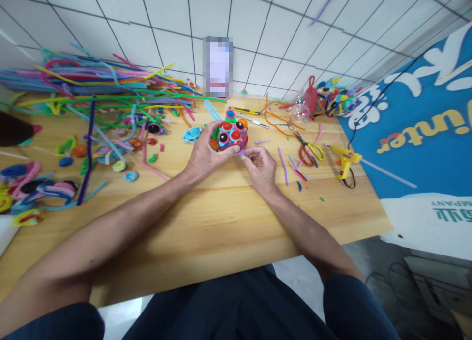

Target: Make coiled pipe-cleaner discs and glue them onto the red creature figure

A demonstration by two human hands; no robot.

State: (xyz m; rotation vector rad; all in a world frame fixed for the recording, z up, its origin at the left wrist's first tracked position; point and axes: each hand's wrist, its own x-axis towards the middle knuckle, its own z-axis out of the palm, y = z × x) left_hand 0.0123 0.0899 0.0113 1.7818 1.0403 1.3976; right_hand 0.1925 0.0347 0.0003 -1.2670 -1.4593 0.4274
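My left hand [207,152] is wrapped round a colourful pipe-cleaner figure [232,134], which has coiled red and blue discs and shiny black eyes. It is held just above the wooden table, in the middle of the view. At the figure's lower right edge, my right hand [261,168] pinches a small purple piece of pipe cleaner [241,152] with thumb and forefinger. That piece touches the figure; whether it is fastened there I cannot tell. The palm side of the left hand and the figure's underside are hidden.
Bundled pipe cleaners [92,79] and loose coils cover the left of the wooden table [206,237]. Right of my hands lie scissors [308,148], a yellow glue gun [343,160] and cut scraps. Behind are a yellow cutter [244,110], clear balls [299,111] and a propped phone [218,67].
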